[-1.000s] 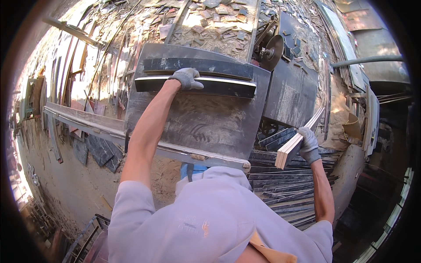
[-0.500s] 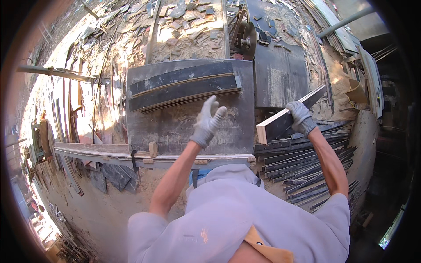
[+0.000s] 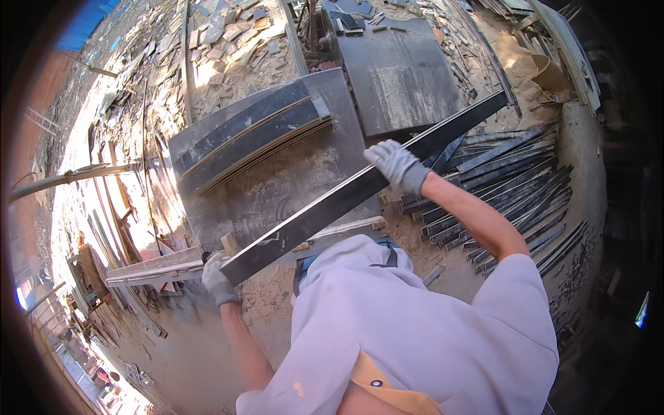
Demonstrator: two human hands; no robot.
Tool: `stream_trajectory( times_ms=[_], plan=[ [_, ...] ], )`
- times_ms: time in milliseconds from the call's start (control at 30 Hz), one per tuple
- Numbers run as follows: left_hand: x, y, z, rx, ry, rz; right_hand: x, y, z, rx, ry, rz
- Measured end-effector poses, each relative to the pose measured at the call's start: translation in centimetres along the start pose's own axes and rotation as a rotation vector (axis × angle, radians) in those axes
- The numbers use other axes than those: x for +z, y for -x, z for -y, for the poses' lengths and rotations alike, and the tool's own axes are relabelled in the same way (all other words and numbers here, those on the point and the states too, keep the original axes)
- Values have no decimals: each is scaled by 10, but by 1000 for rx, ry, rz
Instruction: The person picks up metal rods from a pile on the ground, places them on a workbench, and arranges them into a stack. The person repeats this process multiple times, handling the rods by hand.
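Note:
A long black-faced plywood strip [image 3: 311, 209] with a pale edge slants across in front of me, from lower left to upper right. My left hand [image 3: 219, 278], in a grey work glove, is closed on its near left end. My right hand [image 3: 398, 166], gloved alike, grips it past the middle with the fingers over the pale upper edge. Beneath and beyond it is a dark metal saw table [image 3: 339, 155]. Dark plywood strips [image 3: 252, 135] lie stacked on that table, slightly fanned.
A wooden guide rail [image 3: 152, 266] runs along the table's near edge, with a small wood block [image 3: 230, 242] on it. Many dark strips [image 3: 515, 187] are piled on the ground at right. A second dark panel [image 3: 398, 76] lies beyond, and offcuts [image 3: 232, 34] litter the far ground.
My left hand has gone from empty over the table to holding the strip's left end. The strip has swung leftward across my front, my right hand still on it. The view has turned right.

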State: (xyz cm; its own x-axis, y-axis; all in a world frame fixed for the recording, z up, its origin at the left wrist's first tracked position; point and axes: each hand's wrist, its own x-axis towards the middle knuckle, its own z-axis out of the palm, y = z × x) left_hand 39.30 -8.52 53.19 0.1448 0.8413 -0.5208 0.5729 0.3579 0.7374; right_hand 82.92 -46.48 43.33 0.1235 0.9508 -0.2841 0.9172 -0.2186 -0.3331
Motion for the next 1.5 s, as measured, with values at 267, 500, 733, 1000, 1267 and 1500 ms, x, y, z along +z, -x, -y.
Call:
stream_trajectory(
  times_ms=[267,500,733,1000,1267,1500],
  plan=[
    [-68,-48,28,-189,-96,75,59,89,-141,235,66,175],
    [16,-78,47,106,-500,199,66,184,-130,374,-18,243],
    [84,-65,86,519,-1216,328,96,229,-104,495,49,376],
    [124,-7,81,738,-1144,605,119,215,-78,463,32,328],
    [143,16,110,932,-1115,576,131,210,-60,519,79,296],
    [188,33,100,1044,-948,644,129,202,-40,569,34,245]
  ],
)
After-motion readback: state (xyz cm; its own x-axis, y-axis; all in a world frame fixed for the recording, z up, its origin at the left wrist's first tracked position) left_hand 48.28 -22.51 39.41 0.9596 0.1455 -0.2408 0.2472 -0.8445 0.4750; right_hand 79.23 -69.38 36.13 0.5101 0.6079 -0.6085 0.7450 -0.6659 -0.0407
